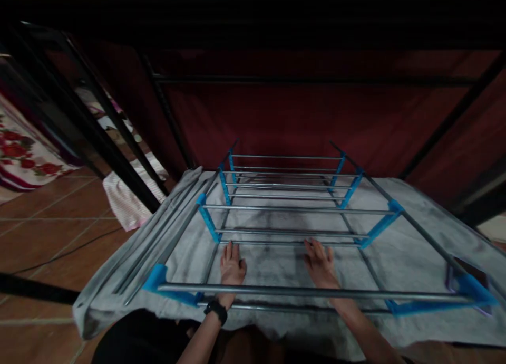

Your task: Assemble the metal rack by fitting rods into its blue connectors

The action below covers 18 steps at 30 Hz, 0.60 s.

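Observation:
A rack frame of grey metal tubes (300,210) joined by blue plastic connectors (208,219) lies across a grey-white cloth (272,271). Both arms pass under its nearest tube (276,291). My left hand (232,266), with a black watch (216,311) on the wrist, is palm down, its fingers stretched out to a low crossbar (272,242). Farther right, my right hand (319,264) is also palm down, fingers extended and fingertips at that same crossbar. Whether the fingertips press on the bar or just rest beside it, I cannot tell.
Several loose metal tubes (164,237) lie along the cloth's left side. A phone-like object (470,274) is partly hidden behind the right front connector. Black posts (118,158) and a dark red curtain (276,116) enclose the area. A striped cloth (130,195) lies on the tiled floor (59,216).

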{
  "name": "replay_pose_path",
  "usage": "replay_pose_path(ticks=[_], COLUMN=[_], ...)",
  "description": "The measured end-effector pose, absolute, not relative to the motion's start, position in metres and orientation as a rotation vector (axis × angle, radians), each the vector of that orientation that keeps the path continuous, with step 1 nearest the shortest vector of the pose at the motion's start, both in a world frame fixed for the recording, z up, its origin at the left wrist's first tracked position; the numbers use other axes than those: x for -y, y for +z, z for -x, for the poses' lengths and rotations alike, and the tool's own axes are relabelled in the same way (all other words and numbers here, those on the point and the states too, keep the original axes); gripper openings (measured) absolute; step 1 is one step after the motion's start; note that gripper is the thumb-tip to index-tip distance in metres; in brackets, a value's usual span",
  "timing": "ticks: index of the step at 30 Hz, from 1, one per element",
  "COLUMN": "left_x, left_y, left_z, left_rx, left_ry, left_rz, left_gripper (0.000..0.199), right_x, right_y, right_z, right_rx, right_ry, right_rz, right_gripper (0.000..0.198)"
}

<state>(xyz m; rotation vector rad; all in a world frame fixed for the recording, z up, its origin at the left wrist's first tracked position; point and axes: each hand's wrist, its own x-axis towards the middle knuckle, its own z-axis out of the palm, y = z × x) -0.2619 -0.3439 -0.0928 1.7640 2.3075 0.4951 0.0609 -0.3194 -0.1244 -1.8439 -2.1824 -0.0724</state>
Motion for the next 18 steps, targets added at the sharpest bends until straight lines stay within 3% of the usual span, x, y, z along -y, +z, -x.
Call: replay_pose_path(ticks=[10, 18], left_x=[0.334, 0.338], left_y=[-0.079, -0.096], left_z=[0.252, 0.257], left_rx=[-2.219, -2.239], left_ry=[0.384, 0.904], left_rz=[-1.854, -1.598], left_gripper=[0.063, 0.048], right_x=[0.308, 0.292], right_y=[-0.124, -0.115], right_z=[-0.094, -0.046], right_rx=[2.234, 2.379], right_ry=[-0.05, 0.021], right_rz=[1.694, 1.519], right_gripper=[0.055, 0.053])
